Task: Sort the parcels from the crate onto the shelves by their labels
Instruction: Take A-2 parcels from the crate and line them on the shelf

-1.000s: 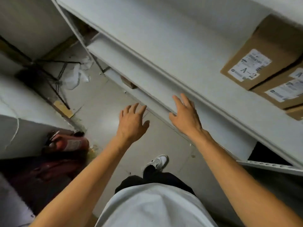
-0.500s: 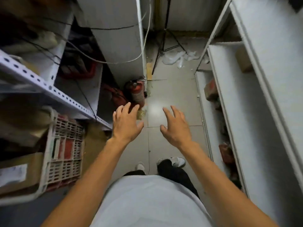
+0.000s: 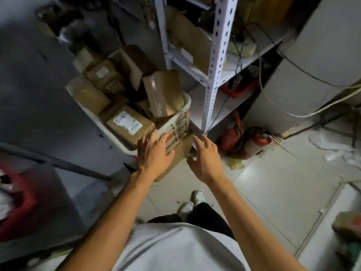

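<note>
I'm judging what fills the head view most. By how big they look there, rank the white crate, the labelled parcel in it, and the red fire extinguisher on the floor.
1. white crate
2. labelled parcel
3. red fire extinguisher; close to the parcel in apparent size, so unsure.

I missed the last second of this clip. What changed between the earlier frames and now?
The view swung from the shelves to the crate of parcels. Both hands went along: the left hand now reaches its near rim, the right hand beside it. Both stayed open, holding nothing.
</note>
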The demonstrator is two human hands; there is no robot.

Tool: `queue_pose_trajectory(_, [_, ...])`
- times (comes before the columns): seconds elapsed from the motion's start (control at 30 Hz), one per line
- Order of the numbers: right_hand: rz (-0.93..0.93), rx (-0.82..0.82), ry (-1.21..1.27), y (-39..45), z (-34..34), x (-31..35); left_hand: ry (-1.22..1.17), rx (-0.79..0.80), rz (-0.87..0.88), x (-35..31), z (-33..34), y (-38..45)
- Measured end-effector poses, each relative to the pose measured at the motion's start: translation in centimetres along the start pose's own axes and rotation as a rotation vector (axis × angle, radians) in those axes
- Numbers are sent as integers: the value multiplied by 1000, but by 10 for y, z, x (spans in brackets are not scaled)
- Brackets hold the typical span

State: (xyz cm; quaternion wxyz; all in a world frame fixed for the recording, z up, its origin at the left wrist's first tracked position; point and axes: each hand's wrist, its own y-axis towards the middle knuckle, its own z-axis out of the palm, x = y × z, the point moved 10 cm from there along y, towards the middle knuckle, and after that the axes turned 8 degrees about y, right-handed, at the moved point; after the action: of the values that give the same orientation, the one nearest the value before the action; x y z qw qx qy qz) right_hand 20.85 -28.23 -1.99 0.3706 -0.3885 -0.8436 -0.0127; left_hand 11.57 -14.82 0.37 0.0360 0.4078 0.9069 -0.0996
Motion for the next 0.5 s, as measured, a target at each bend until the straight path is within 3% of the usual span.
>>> queue_pose_trajectory(0.17, [-179,70,-57,43,1,54,14,-36,-191,53,-27,4])
queue_pose_trajectory(0.5, [-261,107,-64,116,-24,79,-58,-60,-327,65,-40,46])
